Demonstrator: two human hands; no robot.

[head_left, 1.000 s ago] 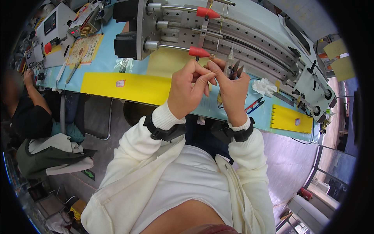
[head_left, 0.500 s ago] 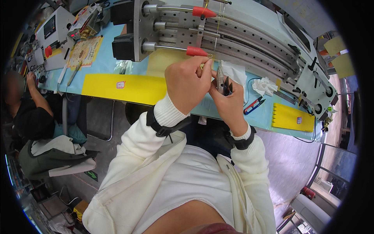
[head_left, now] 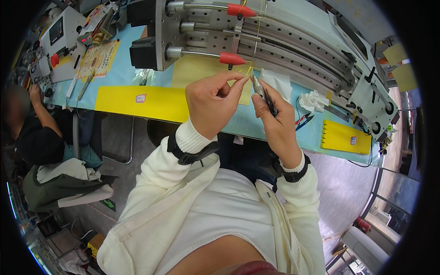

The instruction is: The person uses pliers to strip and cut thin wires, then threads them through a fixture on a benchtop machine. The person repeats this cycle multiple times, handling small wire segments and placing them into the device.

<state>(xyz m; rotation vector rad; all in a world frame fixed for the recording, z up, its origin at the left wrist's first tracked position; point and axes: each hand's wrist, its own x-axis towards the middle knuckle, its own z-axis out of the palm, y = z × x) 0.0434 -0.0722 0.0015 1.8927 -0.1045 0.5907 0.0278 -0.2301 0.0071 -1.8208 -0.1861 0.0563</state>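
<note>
My left hand [head_left: 211, 101] is pinched thumb to forefinger on a thin yellow wire [head_left: 250, 69], just in front of the lower red cone tip [head_left: 232, 58] of a metal machine. The wire runs up by a small loop at the end of that cone. My right hand [head_left: 280, 118] is wrapped round a pair of pliers [head_left: 259, 89] with silver jaws and dark handles. The jaws point up toward the pinched fingers; whether they touch the wire, I cannot tell. A second red cone tip [head_left: 241, 10] sits farther back on the machine, also with yellow wire by it.
The long railed machine [head_left: 298, 55] spans the blue-covered table [head_left: 245, 124]. Yellow strips [head_left: 119, 100] [head_left: 341, 133] lie along the front edge. Crumpled tissue [head_left: 313, 101] and small snips [head_left: 304, 121] lie right of my hands. Another person [head_left: 39, 133] sits at far left.
My right hand has moved right and slightly down with the pliers, which now show more fully and lean up-left. My left hand has shifted a little left and down, its fingers opening up from a tighter curl.
</note>
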